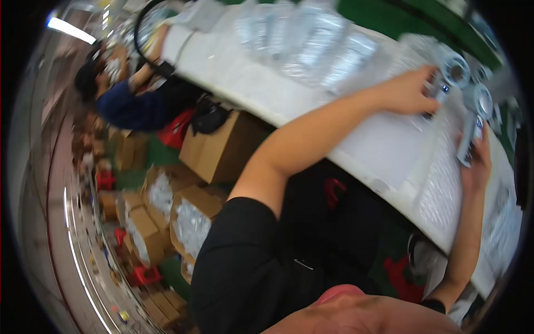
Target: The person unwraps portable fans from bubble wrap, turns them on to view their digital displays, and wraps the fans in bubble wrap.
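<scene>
Head view: beyond your left arm, open cardboard boxes (146,221) hold clear plastic packets (192,227), and clear bags (317,42) with pale contents lie along the white bench (228,72). Over it, your left hand (409,93) has fingers closed on a pale grey-blue, round-headed device (455,69); your right hand (479,158) grips a matching second device (475,127) by its handle, near bubble wrap (442,195).

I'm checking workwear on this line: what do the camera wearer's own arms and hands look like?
The left sleeve is plain black and short, ending above the elbow; only a dark edge of the right sleeve shows. Both forearms are uncovered. The left hand and right hand are ungloved, with no watch or bracelet visible.
</scene>
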Tool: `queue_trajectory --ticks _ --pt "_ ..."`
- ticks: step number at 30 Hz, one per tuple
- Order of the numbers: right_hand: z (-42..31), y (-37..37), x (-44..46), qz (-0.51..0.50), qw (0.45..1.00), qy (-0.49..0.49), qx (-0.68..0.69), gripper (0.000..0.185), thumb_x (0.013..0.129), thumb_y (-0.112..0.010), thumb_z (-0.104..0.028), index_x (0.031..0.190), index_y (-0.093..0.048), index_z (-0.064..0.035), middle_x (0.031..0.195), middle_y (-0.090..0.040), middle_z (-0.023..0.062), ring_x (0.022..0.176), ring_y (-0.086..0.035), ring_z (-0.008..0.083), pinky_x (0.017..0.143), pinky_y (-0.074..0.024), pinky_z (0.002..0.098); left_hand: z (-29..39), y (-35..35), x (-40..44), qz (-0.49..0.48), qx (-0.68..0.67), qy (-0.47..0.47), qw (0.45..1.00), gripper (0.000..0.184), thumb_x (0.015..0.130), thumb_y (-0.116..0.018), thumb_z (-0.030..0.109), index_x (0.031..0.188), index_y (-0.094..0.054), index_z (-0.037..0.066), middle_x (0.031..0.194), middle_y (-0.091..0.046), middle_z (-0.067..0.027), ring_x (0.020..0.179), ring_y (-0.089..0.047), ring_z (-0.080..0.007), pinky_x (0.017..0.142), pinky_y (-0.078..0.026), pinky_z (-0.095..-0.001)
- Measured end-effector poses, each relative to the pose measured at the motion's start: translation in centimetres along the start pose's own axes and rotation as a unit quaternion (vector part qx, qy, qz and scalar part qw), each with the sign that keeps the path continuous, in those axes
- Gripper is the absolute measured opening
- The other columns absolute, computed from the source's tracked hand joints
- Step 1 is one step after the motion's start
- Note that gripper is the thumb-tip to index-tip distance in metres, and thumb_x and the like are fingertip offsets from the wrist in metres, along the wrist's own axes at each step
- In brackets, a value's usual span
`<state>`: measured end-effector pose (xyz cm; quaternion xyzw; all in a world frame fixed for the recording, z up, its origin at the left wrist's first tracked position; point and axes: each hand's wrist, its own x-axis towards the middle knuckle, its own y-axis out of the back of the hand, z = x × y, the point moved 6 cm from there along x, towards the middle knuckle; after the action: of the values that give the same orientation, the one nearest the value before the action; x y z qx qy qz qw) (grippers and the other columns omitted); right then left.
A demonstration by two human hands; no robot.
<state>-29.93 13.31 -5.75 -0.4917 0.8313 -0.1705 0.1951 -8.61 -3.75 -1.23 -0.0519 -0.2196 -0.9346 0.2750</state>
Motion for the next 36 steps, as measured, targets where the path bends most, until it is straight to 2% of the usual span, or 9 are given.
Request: queue_trajectory --ticks 11,15,18,21,22,23,24,28,36 --pt "-0.1 -1.8 0.2 -0.001 0.994 0.041 -0.099 0.062 0.094 -0.052 -0.011 0.151 -0.028 -0.0046 0.145 -0.041 0.0201 0.119 -0.054 0.0281 0.107 -0.0423 0.0403 -0.7 -0.1 0.1 0.028 -0.057 -0.009 0.998 0.076 0.072 -0.075 0.020 0.136 -0.042 -0.005 0.118 -0.060 -0.0213 0.089 -0.066 -0.0284 0.081 -0.055 -0.0357" --pt "-0.5 -2.3 -0.2 -0.011 0.986 0.075 -0.149 0.064 0.094 -0.053 -0.012 0.151 -0.025 -0.0036 0.145 -0.040 0.0207 0.120 -0.054 0.0289 0.107 -0.0417 0.0417 -0.9 -0.4 0.3 0.075 -0.095 0.004 0.993 0.072 0.067 -0.076 0.022 0.129 -0.049 -0.002 0.109 -0.064 -0.0185 0.086 -0.064 -0.0299 0.081 -0.054 -0.0356" --pt "0.4 -1.9 0.2 -0.053 0.993 0.040 -0.100 0.074 0.088 -0.058 -0.004 0.152 -0.021 -0.0037 0.135 -0.051 0.0204 0.109 -0.062 0.0311 0.099 -0.0480 0.0393 -1.9 -0.4 0.1 0.071 -0.060 0.046 0.995 0.073 0.065 -0.077 0.026 0.126 -0.051 -0.003 0.104 -0.063 -0.0167 0.082 -0.061 -0.0259 0.076 -0.053 -0.0353" --pt "-0.1 -5.7 -0.9 -0.076 0.993 0.062 -0.069 0.071 0.086 -0.061 -0.002 0.149 -0.028 -0.0060 0.117 -0.058 0.0137 0.096 -0.065 0.0229 0.087 -0.0511 0.0345 -1.4 -0.2 -0.2 0.038 -0.123 0.132 0.983 0.073 0.078 -0.076 0.019 0.139 -0.039 -0.001 0.111 -0.060 -0.0198 0.091 -0.064 -0.0259 0.076 -0.055 -0.0355" --pt "-0.2 -5.6 -0.8 -0.071 0.994 0.071 -0.046 0.072 0.085 -0.063 -0.001 0.149 -0.031 -0.0094 0.118 -0.058 0.0141 0.095 -0.065 0.0229 0.086 -0.0511 0.0344 0.2 0.0 -0.4 0.056 -0.120 0.124 0.983 0.074 0.082 -0.075 0.022 0.141 -0.040 -0.003 0.120 -0.060 -0.0211 0.093 -0.066 -0.0249 0.078 -0.055 -0.0334" --pt "-0.1 -5.5 -0.3 -0.103 0.991 0.083 -0.018 0.074 0.082 -0.066 0.000 0.148 -0.033 -0.0117 0.120 -0.057 0.0139 0.096 -0.065 0.0232 0.086 -0.0512 0.0338 -1.3 0.1 0.2 0.046 -0.134 0.095 0.985 0.068 0.082 -0.074 0.016 0.139 -0.041 -0.001 0.121 -0.058 -0.0211 0.094 -0.065 -0.0247 0.080 -0.055 -0.0336" --pt "-0.5 -5.7 -0.8 -0.098 0.991 0.086 -0.033 0.076 0.080 -0.068 0.003 0.147 -0.034 -0.0115 0.122 -0.056 0.0146 0.096 -0.064 0.0231 0.086 -0.0513 0.0339 -0.8 0.2 0.3 0.052 -0.097 0.097 0.989 0.065 0.083 -0.073 0.016 0.138 -0.042 0.000 0.121 -0.058 -0.0202 0.096 -0.065 -0.0238 0.081 -0.055 -0.0333" --pt "-1.3 -5.0 -0.5 -0.089 0.987 0.123 -0.058 0.074 0.079 -0.069 0.003 0.145 -0.037 -0.0117 0.128 -0.053 0.0145 0.105 -0.057 0.0229 0.092 -0.0476 0.0345 -0.9 0.2 -0.1 0.075 -0.172 0.101 0.977 0.054 0.086 -0.067 0.008 0.134 -0.043 -0.001 0.117 -0.060 -0.0156 0.100 -0.061 -0.0191 0.085 -0.050 -0.0280" --pt "-4.4 -3.6 -1.1 -0.052 0.920 0.141 -0.362 0.070 0.075 -0.071 0.000 0.138 -0.044 -0.0118 0.121 -0.057 0.0152 0.103 -0.054 0.0229 0.090 -0.0477 0.0330 1.7 0.1 -1.0 0.091 0.109 0.056 0.988 0.051 0.083 -0.068 0.009 0.130 -0.050 0.000 0.112 -0.061 -0.0121 0.093 -0.058 -0.0171 0.079 -0.049 -0.0257"
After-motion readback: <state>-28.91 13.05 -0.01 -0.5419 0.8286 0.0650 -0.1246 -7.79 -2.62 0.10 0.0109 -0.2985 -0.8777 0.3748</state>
